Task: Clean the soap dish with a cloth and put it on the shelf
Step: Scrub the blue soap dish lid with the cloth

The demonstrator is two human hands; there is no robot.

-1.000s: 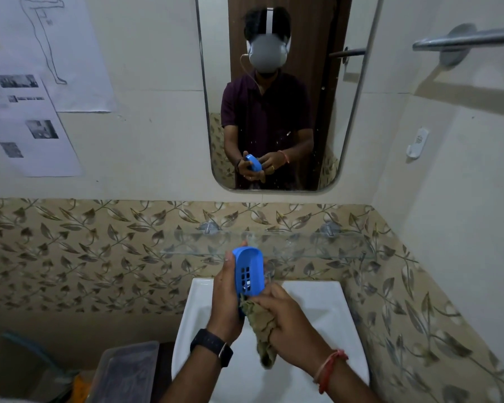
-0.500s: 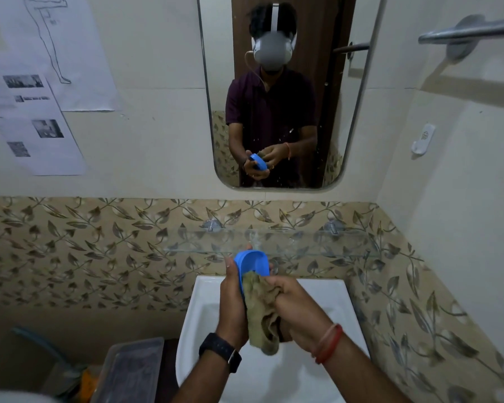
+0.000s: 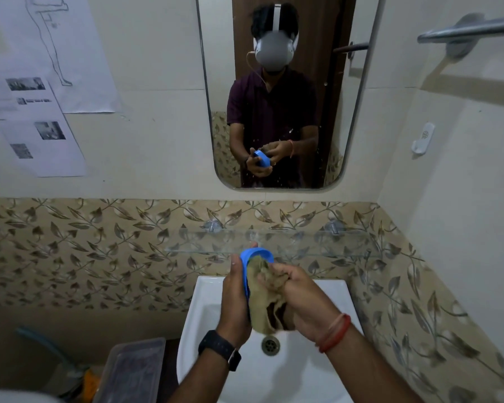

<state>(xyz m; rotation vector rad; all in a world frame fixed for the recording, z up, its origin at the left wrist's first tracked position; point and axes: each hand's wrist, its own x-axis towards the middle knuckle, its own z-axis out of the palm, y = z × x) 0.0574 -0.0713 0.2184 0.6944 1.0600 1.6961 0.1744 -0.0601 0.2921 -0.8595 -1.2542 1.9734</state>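
My left hand [image 3: 235, 301] grips a blue plastic soap dish [image 3: 255, 255] upright on its edge above the white sink [image 3: 344, 289]. Only the dish's top rim and left edge show. My right hand [image 3: 301, 298] presses a crumpled olive-brown cloth [image 3: 264, 298] into the dish's hollow side; the cloth hangs down below both hands. A clear glass shelf [image 3: 317, 242] runs along the leaf-patterned tiles just behind and above the dish.
A mirror [image 3: 277, 91] above the shelf reflects a person holding the dish. A towel bar [image 3: 472, 29] and a white wall hook [image 3: 423, 138] are on the right wall. A clear plastic box [image 3: 131, 370] stands left of the sink. The drain [image 3: 270, 345] lies below the hands.
The cloth has moved up from below the dish and now covers its holed face. My right hand has risen with it. The dish has turned so its face is hidden.
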